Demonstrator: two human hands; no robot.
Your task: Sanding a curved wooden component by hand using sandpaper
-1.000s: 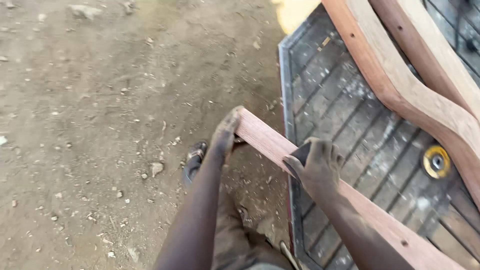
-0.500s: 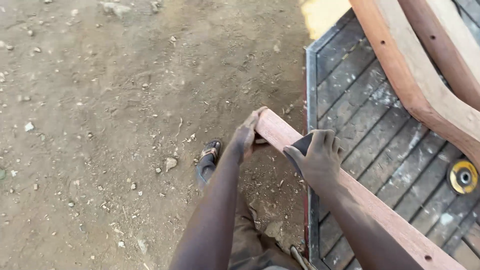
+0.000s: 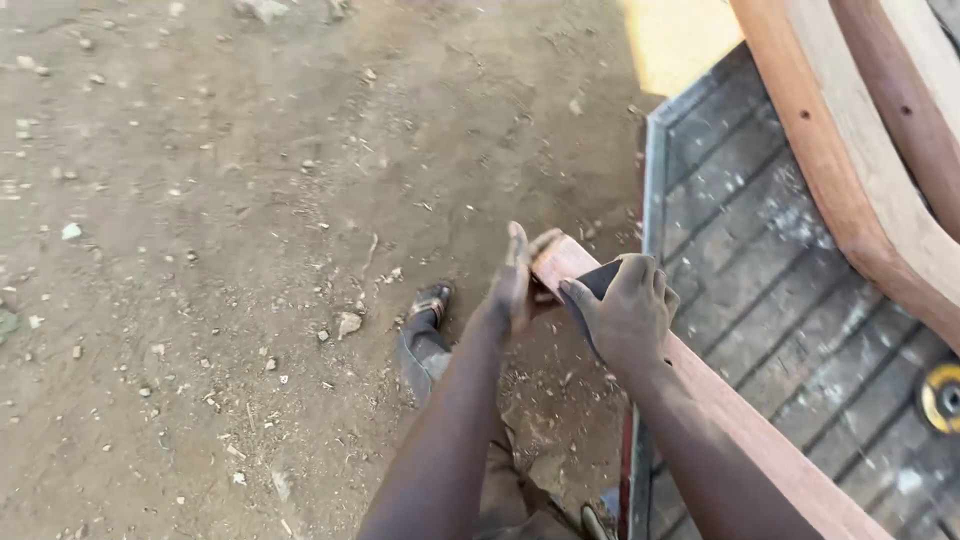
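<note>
A long reddish wooden piece (image 3: pixel 740 420) runs from the lower right up to its end near the middle of the head view. My left hand (image 3: pixel 517 275) grips that end from the left side. My right hand (image 3: pixel 625 312) presses a dark sheet of sandpaper (image 3: pixel 598 283) down on the top of the piece, a little behind the end. Both forearms reach in from the bottom of the frame.
Bare dirt ground with small stones fills the left. A grey slatted metal platform (image 3: pixel 740 250) lies at the right, bearing two curved wooden pieces (image 3: pixel 860 190) and a yellow round disc (image 3: pixel 942 397). My sandalled foot (image 3: pixel 430 300) stands below the wood's end.
The view has shifted, so the hands and wood now sit a little further right and lower. My right hand with the sandpaper stays near the end of the piece.
</note>
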